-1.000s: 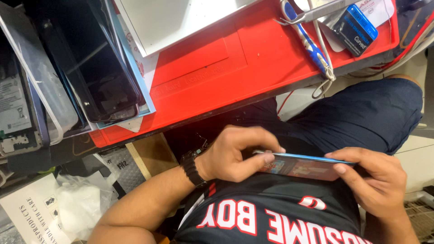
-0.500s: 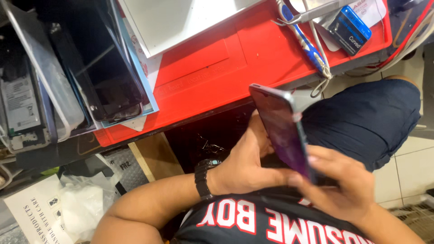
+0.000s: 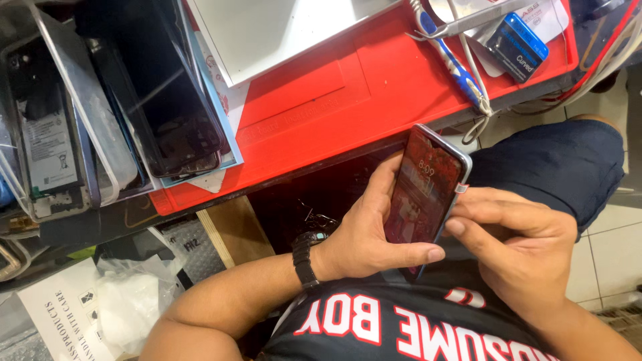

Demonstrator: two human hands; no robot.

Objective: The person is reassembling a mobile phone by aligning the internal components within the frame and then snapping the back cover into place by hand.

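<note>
Head view: the left hand (image 3: pixel 364 237) cradles a slim dark smartphone with a lit screen (image 3: pixel 422 190) over the lap, below the red table's (image 3: pixel 374 100) front edge, fingers clamped round its back; the right hand (image 3: pixel 525 244) pinches its right edge, steadying it screen-up for viewing.

red workbench (image 3: pixel 401 87) | pale tiled floor (image 3: pixel 602 261) | bright even light
</note>
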